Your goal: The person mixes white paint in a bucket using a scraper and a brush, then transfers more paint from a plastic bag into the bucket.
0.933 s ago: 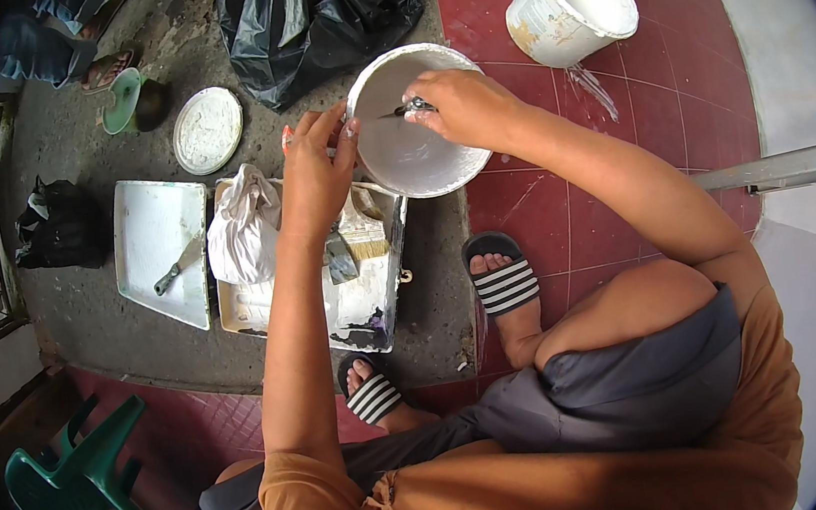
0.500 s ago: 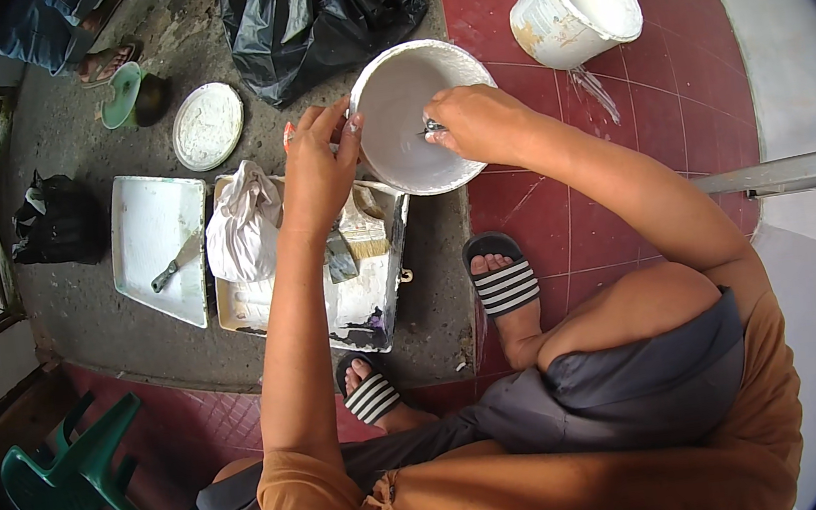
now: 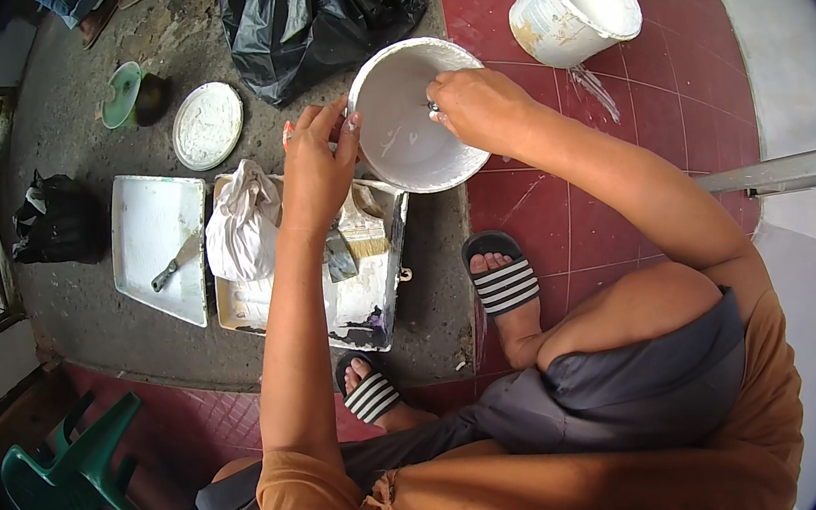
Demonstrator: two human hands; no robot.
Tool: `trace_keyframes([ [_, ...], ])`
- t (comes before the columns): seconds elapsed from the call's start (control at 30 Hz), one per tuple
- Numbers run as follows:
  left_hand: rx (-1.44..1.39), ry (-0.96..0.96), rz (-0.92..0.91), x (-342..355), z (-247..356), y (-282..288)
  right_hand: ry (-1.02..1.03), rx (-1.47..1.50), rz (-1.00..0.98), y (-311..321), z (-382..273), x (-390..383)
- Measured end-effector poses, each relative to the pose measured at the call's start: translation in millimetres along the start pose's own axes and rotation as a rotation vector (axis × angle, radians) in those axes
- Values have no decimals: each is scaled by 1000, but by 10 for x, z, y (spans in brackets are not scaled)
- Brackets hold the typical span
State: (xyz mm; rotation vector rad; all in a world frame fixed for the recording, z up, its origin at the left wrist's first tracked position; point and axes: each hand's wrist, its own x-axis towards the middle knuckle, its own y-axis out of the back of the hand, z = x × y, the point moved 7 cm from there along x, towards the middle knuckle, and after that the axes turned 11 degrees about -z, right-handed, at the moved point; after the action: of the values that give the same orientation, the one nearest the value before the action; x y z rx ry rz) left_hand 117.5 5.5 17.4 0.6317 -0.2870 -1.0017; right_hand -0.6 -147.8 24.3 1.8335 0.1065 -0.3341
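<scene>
A white paint-smeared bucket stands upright in front of me, with wet whitish stuff inside. My left hand grips its left rim, fingers on the outer side and thumb at the edge; white smears mark the thumb. Over the bucket's right side, my right hand is closed on a tool with a dark, shiny handle end. The rest of that tool is hidden by the hand. Below my left hand, a wide paintbrush lies in an open paint tray beside a grey flat blade and a white cloth bundle.
To the left are another tray with a putty knife, a round white lid and a green bowl. Black plastic lies beyond the bucket. A second bucket stands far right. A person's foot shows at far left.
My right hand has shifted slightly up and right inside the bucket with the tool. The bucket has tilted or moved a little. The other person's foot has moved away, towards the top edge.
</scene>
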Motion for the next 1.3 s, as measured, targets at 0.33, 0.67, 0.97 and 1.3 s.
trace_keyframes([
  [0.33, -21, -19, 9, 10, 33, -35, 131, 243, 92, -23, -139, 49],
  [0.67, 23, -30, 43, -9, 54, -10, -46, 32, -30, -44, -19, -53],
  [0.97, -3, -26, 39, -3, 92, -36, 128, 199, 51, -46, -169, 30],
  [1.3, -1, -9, 35, 19, 70, -37, 85, 53, 184, 27, -77, -62],
])
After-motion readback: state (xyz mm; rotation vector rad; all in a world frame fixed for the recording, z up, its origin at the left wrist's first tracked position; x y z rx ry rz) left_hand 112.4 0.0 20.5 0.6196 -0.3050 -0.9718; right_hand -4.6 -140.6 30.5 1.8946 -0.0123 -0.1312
